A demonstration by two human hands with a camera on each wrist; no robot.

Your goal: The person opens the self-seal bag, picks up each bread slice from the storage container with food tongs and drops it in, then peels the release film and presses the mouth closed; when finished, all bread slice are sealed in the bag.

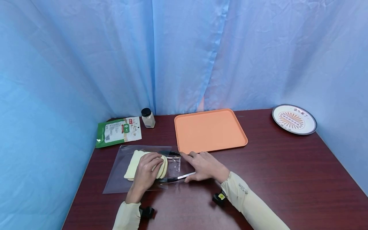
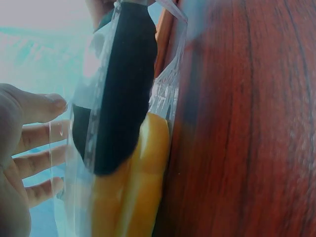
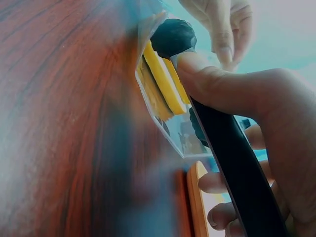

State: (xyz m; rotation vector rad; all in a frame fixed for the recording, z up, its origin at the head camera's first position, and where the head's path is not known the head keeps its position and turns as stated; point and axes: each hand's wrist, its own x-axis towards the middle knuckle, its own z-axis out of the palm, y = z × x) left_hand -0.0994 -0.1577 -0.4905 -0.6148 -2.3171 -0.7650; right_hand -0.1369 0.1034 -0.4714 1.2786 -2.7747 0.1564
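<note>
A clear plastic bag (image 1: 115, 182) lies at the left of the table with a stack of pale bread slices (image 1: 133, 164) inside. My left hand (image 1: 146, 171) is over the slices, thumb and fingertips pinching the bag's raised upper film; in the left wrist view, the fingers (image 2: 42, 140) show through the film. With my right hand (image 1: 205, 166) I hold black-tipped tongs (image 1: 186, 175), thumb (image 3: 217, 81) on one arm and fingers at the other. The spread tong tips reach into the bag from its right end, either side of the slices' near end.
An orange tray (image 1: 211, 131) sits behind the right hand. At the back left are a green and white packet (image 1: 118, 131) and a black-capped jar (image 1: 148, 118). A patterned plate (image 1: 294, 119) stands at the far right. Blue curtains (image 1: 184, 57) enclose the table.
</note>
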